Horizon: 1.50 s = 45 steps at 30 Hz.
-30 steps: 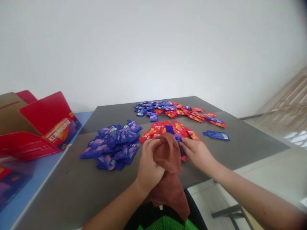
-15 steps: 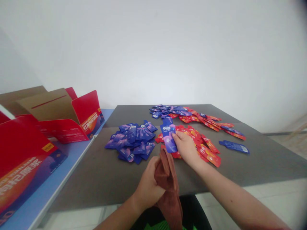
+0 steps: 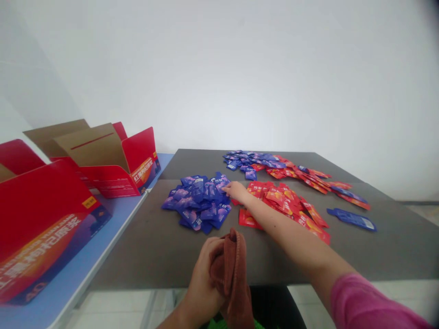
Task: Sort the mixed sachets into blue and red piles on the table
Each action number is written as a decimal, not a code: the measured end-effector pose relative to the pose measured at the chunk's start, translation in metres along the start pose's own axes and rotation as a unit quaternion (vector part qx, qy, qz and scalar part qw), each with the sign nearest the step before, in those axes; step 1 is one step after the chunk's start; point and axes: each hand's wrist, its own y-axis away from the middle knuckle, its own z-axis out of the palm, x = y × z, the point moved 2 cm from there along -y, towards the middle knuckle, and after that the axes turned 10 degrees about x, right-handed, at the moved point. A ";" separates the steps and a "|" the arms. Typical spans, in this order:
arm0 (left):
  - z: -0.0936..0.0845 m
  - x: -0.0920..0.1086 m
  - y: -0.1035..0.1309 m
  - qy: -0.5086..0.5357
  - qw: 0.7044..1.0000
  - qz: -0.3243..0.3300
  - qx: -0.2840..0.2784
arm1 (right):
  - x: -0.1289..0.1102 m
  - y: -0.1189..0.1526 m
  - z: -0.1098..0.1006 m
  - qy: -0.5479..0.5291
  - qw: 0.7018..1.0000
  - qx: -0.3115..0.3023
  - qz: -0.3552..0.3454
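Gripping the brown cloth [image 3: 240, 274] by the near edge of the worktop [image 3: 144, 260], my left fingers [image 3: 210, 250] were clamped on its folds. My right fingers [image 3: 229, 188] were at the right edge of the blue sachet pile [image 3: 197, 198]; whether closed, I could not tell. A flat sachet, I judged, required a light edge pinch.

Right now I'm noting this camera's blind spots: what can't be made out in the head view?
All in the head view:
- Left hand: some fingers are hidden by the brown cloth it holds.
- Right hand: fingertips too small to tell whether they grip a sachet.
- Blue pile: lower sachets covered by upper ones.
- Red pile: partly behind the right forearm.
- Nearest red box: cut off by the left edge.
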 end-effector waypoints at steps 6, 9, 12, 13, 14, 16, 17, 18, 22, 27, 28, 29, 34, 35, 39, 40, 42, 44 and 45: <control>0.009 0.001 -0.012 -0.002 0.999 -0.040 0.008 | 0.013 0.039 -0.052 0.012 0.995 0.079 -0.055; 0.017 0.001 -0.019 0.016 0.997 -0.071 0.018 | 0.038 0.073 -0.092 0.030 0.989 0.135 -0.054; 0.025 -0.003 -0.024 0.030 0.995 -0.090 0.031 | 0.088 0.106 -0.136 0.077 0.978 0.195 -0.003; 0.028 -0.005 -0.025 0.029 0.994 -0.097 0.035 | 0.109 0.115 -0.151 0.100 0.972 0.213 0.024; 0.030 -0.008 -0.027 0.025 0.993 -0.107 0.042 | 0.131 0.124 -0.165 0.126 0.964 0.229 0.055; 0.036 -0.014 -0.029 0.014 0.989 -0.131 0.063 | 0.177 0.140 -0.192 0.186 0.943 0.247 0.121; 0.038 -0.016 -0.031 0.009 0.987 -0.143 0.073 | 0.199 0.147 -0.202 0.214 0.934 0.244 0.148; 0.041 -0.017 -0.033 0.006 0.985 -0.153 0.081 | 0.218 0.154 -0.211 0.242 0.926 0.236 0.168; 0.053 -0.014 -0.043 0.007 0.982 -0.167 0.084 | 0.269 0.171 -0.225 0.314 0.911 0.181 0.197; 0.056 -0.007 -0.045 -0.007 0.984 -0.152 0.094 | 0.277 0.179 -0.228 0.350 0.899 0.165 0.203; 0.054 -0.007 -0.043 -0.007 0.984 -0.151 0.095 | 0.272 0.181 -0.229 0.354 0.896 0.174 0.203; 0.051 -0.007 -0.042 -0.008 0.984 -0.151 0.096 | 0.264 0.182 -0.229 0.357 0.892 0.187 0.204; 0.042 0.009 -0.042 -0.034 0.986 -0.113 0.121 | 0.177 0.199 -0.200 0.232 0.922 0.278 0.136; 0.045 0.016 -0.044 -0.037 0.987 -0.089 0.125 | 0.153 0.204 -0.186 0.105 0.951 0.275 0.091; 0.075 0.037 -0.048 -0.043 0.995 0.052 0.071 | 0.068 0.216 -0.124 -0.272 0.952 0.133 0.036; 0.085 0.037 -0.046 -0.056 0.995 0.079 0.032 | 0.052 0.217 -0.115 -0.313 0.941 0.126 0.023; 0.102 0.028 -0.040 -0.090 0.989 0.092 -0.067 | 0.030 0.219 -0.110 -0.349 0.920 0.176 0.009; 0.108 0.012 -0.034 -0.091 0.986 0.045 -0.135 | 0.017 0.222 -0.113 -0.356 0.899 0.254 0.002; 0.106 0.005 -0.034 -0.070 0.989 0.004 -0.131 | 0.013 0.224 -0.115 -0.359 0.892 0.276 -0.003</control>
